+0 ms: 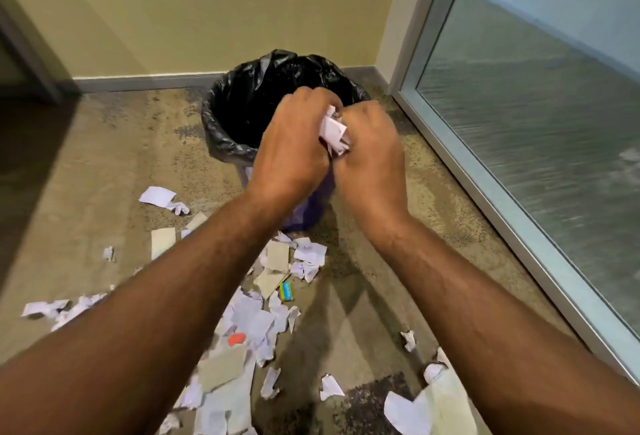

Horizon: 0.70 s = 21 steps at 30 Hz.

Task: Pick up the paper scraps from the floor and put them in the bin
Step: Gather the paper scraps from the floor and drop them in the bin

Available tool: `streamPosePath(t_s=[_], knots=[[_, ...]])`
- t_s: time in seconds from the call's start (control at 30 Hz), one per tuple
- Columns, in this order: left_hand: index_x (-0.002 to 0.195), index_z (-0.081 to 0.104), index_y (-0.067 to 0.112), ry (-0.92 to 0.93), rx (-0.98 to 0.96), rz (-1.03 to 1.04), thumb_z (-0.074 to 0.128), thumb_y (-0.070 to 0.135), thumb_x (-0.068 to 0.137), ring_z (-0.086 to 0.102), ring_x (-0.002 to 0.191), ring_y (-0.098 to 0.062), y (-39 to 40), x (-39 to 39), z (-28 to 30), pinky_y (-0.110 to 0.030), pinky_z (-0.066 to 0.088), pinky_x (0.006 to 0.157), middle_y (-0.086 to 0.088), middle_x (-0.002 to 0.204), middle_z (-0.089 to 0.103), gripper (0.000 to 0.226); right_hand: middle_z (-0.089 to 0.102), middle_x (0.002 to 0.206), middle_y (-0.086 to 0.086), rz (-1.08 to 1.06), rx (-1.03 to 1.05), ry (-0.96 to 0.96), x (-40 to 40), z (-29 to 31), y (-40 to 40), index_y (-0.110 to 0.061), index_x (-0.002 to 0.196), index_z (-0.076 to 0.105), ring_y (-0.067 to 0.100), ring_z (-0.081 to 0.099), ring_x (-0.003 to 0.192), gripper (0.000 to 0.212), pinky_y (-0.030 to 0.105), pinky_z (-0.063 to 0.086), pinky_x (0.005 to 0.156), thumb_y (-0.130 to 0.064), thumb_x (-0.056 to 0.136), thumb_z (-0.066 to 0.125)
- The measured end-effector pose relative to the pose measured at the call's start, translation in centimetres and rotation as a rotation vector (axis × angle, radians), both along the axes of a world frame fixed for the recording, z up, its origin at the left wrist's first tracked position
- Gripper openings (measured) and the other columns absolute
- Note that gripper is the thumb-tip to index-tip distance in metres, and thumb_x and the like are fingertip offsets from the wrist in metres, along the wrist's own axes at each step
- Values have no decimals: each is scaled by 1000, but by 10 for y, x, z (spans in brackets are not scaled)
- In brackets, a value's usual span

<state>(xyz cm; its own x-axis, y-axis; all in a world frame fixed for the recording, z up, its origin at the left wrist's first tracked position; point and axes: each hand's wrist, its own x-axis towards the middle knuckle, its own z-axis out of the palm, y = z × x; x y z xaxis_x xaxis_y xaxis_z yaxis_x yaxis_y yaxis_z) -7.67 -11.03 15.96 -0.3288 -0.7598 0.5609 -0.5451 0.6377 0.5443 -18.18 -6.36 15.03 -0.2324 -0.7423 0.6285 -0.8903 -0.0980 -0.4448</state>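
Paper wad (pixel 333 131) between both gripping hands (pixel 332 143), above bin (pixel 221 112)

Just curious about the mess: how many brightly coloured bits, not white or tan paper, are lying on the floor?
2. A red scrap lies in the paper pile beside the left forearm; a small blue-and-yellow piece lies farther up, nearer the bin. Others may be hidden under arms or paper.
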Motion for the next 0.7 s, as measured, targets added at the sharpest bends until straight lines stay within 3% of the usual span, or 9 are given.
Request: streamPosePath(t_s=[0.17,0.23,0.33,0.43,0.53,0.7], knots=[[126,56,15,-120,-9,44,53,-4,85,48,111,-25,-50,12,14,-48,47,88,-9,120,54,45,53,102,8,57,66,-2,5,15,-54,-8,104,63,27,53,92,32,35,38,68,11,78,61],[138,49,14,-186,51,42,52,-6,87,45,120,-30,-64,15,12,-49,46,95,-14,130,48,55,51,113,9,45,160,-25,5,15,-70,-9,117,61,30,54,100,41,33,39,74,10,82,60],[156,26,18,-282,158,68,62,2,89,39,133,-36,-79,15,12,-48,42,107,-17,145,36,77,36,142,13,90,389,-144,3,15,-83,-17,153,31,33,45,127,72,42,45,101,2,90,59],[159,13,24,-331,223,76,70,4,85,31,142,-38,-79,8,18,-55,39,112,-18,153,26,96,25,155,9,131,490,-183,-6,15,-81,-22,160,15,33,36,139,82,48,41,111,-9,93,62],[160,14,21,-301,204,52,65,1,81,29,144,-38,-60,-2,22,-58,33,115,-18,156,25,96,27,158,6,123,429,-123,-16,10,-58,-17,159,22,28,34,143,73,45,37,115,-11,96,60],[148,42,8,-160,-37,-106,45,11,75,41,135,-35,-5,-27,-1,-50,39,110,-17,146,42,73,51,132,8,81,198,-62,-42,-24,9,-9,136,52,27,50,124,48,45,45,103,-4,89,60]])
